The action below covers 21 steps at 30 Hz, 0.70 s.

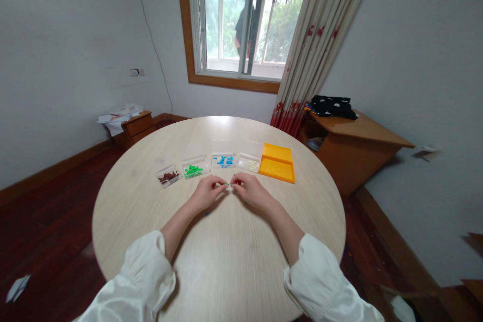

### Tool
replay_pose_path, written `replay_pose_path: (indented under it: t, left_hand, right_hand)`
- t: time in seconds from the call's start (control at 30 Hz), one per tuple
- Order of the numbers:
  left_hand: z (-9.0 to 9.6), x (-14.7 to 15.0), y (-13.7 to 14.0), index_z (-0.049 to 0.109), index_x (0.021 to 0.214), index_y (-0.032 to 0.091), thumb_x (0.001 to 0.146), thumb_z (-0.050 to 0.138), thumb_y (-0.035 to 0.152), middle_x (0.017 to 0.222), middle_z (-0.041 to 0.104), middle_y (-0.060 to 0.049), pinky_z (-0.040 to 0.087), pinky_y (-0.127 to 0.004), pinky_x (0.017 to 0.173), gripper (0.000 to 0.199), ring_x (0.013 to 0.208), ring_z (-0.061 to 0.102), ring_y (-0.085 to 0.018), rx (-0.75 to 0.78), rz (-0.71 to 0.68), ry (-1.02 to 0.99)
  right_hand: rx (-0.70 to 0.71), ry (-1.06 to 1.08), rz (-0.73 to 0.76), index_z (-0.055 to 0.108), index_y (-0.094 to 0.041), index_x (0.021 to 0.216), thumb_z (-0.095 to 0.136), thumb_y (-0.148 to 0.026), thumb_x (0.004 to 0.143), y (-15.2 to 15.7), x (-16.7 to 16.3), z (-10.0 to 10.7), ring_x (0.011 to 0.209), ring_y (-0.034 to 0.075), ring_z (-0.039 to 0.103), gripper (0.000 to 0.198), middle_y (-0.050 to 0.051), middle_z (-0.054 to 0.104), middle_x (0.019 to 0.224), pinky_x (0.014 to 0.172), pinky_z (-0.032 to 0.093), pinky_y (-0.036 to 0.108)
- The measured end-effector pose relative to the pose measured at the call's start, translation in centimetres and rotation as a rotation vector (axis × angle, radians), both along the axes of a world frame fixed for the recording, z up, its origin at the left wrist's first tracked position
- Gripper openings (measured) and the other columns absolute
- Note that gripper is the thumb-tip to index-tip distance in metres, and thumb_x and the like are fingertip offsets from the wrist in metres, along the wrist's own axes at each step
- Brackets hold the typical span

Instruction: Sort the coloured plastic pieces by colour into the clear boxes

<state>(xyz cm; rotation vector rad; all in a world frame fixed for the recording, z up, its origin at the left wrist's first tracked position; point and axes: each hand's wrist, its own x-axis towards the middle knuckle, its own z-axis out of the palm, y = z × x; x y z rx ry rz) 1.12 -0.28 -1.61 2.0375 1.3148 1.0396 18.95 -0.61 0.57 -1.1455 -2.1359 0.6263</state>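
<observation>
My left hand [208,192] is closed in a pinch on a tiny green piece [227,184] above the round table. Fingertip to fingertip with it, my right hand [249,190] is also pinched; what sits between its fingers is too small to make out. Beyond the hands stand open clear boxes holding brown pieces [168,177], green pieces [193,170], blue pieces [225,161] and cream pieces [252,164]. To their right lies an open yellow case [277,177] with small yellow pieces inside. A loose blue piece [207,214] rests below my left hand, a green one [246,203] under my right wrist.
The round wooden table [226,271] fills the middle. Behind it are a window [245,20] and a long curtain [320,25]. A wooden desk [350,146] with dark cloth [332,106] stands right, a small cabinet [139,127] with papers left. Someone's dark-clothed figure [241,30] shows through the glass.
</observation>
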Motion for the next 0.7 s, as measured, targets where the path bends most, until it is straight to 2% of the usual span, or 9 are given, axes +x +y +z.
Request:
replay_pose_path:
  t: [0.07, 0.2, 0.3, 0.47, 0.7]
  left_hand:
    - [0.0, -0.6, 0.5, 0.07, 0.077, 0.015, 0.075, 0.057, 0.029, 0.075, 0.07, -0.006, 0.042, -0.027, 0.065, 0.019, 0.066, 0.055, -0.015, 0.032, 0.107, 0.0]
    - [-0.1, -2.7, 1.7, 0.071, 0.081, 0.015, 0.078, 0.05, 0.028, 0.084, 0.071, -0.008, 0.044, -0.032, 0.074, 0.025, 0.079, 0.059, -0.02, 0.11, 0.414, 0.028]
    - [-0.1, -4.2, 2.2, 0.071, 0.084, 0.016, 0.08, 0.047, 0.029, 0.088, 0.07, -0.009, 0.042, -0.035, 0.079, 0.028, 0.086, 0.059, -0.023, 0.176, 0.555, 0.115]
    - [0.0, -4.9, 2.2, 0.071, 0.089, 0.017, 0.081, 0.046, 0.03, 0.092, 0.068, -0.011, 0.04, -0.037, 0.081, 0.03, 0.091, 0.058, -0.026, 0.133, 0.639, 0.273]
    - [-0.3, -5.1, 2.4, 0.071, 0.092, 0.017, 0.08, 0.048, 0.028, 0.095, 0.067, -0.012, 0.038, -0.038, 0.08, 0.028, 0.094, 0.056, -0.028, 0.087, 0.669, 0.322]
  right_hand:
    - [-0.014, -0.05, -0.066, 0.064, -0.014, 0.076, 0.054, -0.013, 0.079, 0.2, 0.3, -0.1, 0.067, 0.011, 0.053, 0.011, 0.001, 0.062, 0.071, 0.065, 0.038, 0.022]
    - [-0.08, -0.218, -0.178, 0.061, -0.015, 0.067, 0.062, -0.019, 0.074, 0.3, 0.7, 0.1, 0.061, 0.011, 0.051, 0.007, 0.0, 0.06, 0.065, 0.057, 0.033, 0.021]
    - [-0.099, -0.28, -0.217, 0.06, -0.016, 0.066, 0.066, -0.023, 0.071, 0.1, 0.7, 0.2, 0.062, 0.012, 0.052, 0.01, 0.0, 0.061, 0.066, 0.056, 0.032, 0.021]
    - [-0.114, -0.298, -0.23, 0.06, -0.016, 0.068, 0.064, -0.023, 0.074, 0.1, 0.5, 0.0, 0.064, 0.013, 0.054, 0.01, 0.002, 0.063, 0.069, 0.057, 0.033, 0.022]
    - [-0.107, -0.289, -0.217, 0.062, -0.015, 0.071, 0.056, -0.016, 0.079, 0.2, 0.4, -0.4, 0.069, 0.014, 0.056, 0.01, 0.004, 0.065, 0.074, 0.062, 0.036, 0.022]
